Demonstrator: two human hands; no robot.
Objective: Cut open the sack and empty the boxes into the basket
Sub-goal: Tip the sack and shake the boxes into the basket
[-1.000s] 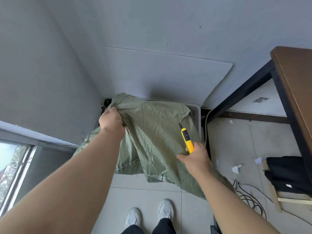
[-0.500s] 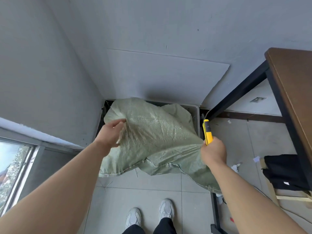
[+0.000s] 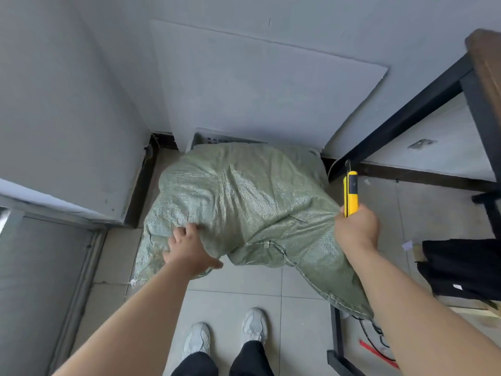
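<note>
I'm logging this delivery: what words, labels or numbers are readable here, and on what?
No text can be read.
Green woven plastic sack: no print visible.
Yellow utility knife: no legible marking.
White tag on the black fabric bundle: too small and blurred.

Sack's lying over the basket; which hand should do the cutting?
Right. The right hand grips the yellow utility knife, blade up, beside the green woven sack. The left hand lies open on the sack, suited to steadying it.
</note>
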